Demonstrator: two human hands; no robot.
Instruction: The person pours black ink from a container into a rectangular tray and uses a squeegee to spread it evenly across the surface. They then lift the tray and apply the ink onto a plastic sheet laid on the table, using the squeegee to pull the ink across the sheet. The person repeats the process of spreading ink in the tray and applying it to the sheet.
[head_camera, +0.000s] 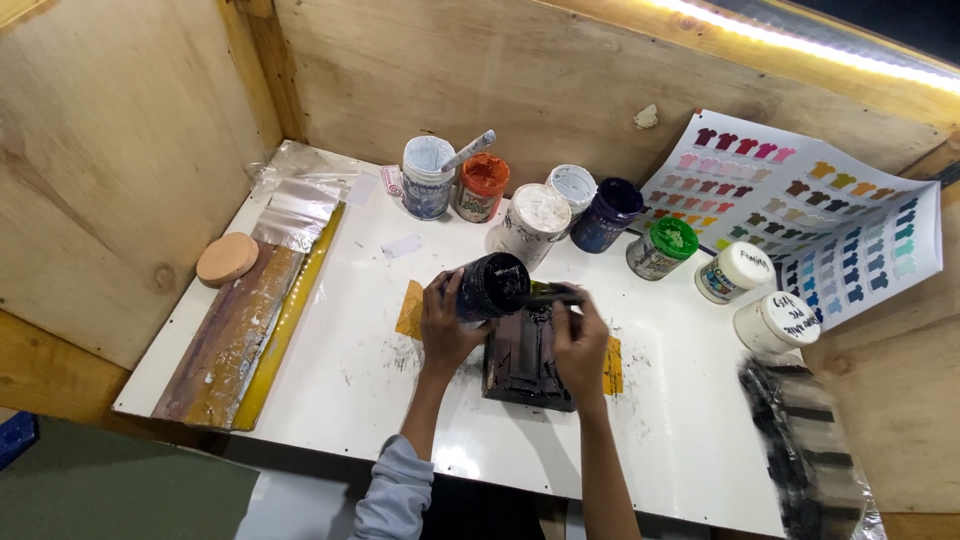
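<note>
1. The white worktop (350, 360) carries a row of paint jars (540, 215) along its far edge.
2. A dark ink-smeared block (525, 365) lies near the middle, toward the near edge.
3. Your left hand (445, 325) grips the black ink jar (492, 285), tilted above the block.
4. Your right hand (580, 340) pinches a dark stick (550, 297) at the jar's mouth.

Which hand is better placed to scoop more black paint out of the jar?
Probably the right hand. It holds the dark scraper tool, whose tip is at the mouth of the tilted black jar. The left hand is wrapped around that jar, holding it above the dark block.
</note>
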